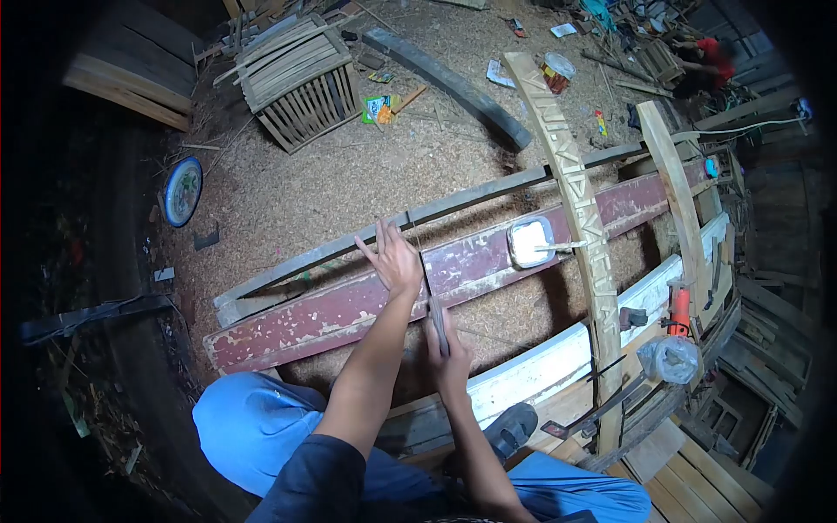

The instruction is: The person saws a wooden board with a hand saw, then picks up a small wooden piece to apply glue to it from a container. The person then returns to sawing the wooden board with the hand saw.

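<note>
My left hand (394, 264) lies with its fingers stretched and spread at the far edge of the reddish-brown painted plank (301, 327), reaching toward the long grey beam (488, 199). In my right hand (451, 356), fingers are wrapped around the handle of a thin-bladed tool (426, 277). Its narrow dark blade lies across the plank just right of my left hand. Seen nearly edge-on, it does not show clearly whether it is a saw or a knife. Farther right on the plank sits a square tub of white paint or paste (531, 241), with a stick-like handle over its rim.
A carved wooden board (575, 187) and a plain curved board (671, 179) cross the plank at right. A white-painted board (532, 362) runs nearer me. An orange power tool (679, 309) and a plastic bag (669, 359) lie right. A slatted crate (301, 91) stands beyond; a person (715, 63) is far right.
</note>
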The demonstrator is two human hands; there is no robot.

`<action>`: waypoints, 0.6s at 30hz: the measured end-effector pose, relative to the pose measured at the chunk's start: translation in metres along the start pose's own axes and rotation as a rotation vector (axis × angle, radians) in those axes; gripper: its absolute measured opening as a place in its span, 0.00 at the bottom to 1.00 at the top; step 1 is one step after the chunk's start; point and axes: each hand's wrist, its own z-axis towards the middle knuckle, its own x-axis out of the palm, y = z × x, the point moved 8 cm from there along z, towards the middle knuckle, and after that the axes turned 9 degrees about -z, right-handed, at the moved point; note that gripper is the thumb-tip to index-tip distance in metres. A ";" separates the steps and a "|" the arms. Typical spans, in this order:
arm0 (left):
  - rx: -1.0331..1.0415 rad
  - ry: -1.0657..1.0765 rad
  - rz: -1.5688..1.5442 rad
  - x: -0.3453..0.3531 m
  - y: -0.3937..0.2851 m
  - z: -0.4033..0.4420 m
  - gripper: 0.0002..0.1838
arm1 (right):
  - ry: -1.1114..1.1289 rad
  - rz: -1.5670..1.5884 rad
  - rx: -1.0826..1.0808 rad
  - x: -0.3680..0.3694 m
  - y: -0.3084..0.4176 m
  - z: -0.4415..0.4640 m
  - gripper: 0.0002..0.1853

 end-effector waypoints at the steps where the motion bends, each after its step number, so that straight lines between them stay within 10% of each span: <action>1: -0.024 0.023 -0.011 0.003 0.002 0.001 0.21 | -0.179 0.076 -0.198 -0.010 0.003 -0.011 0.26; 18: -0.047 0.035 0.020 0.002 0.001 0.000 0.22 | -0.111 0.077 -0.123 -0.010 -0.014 -0.015 0.25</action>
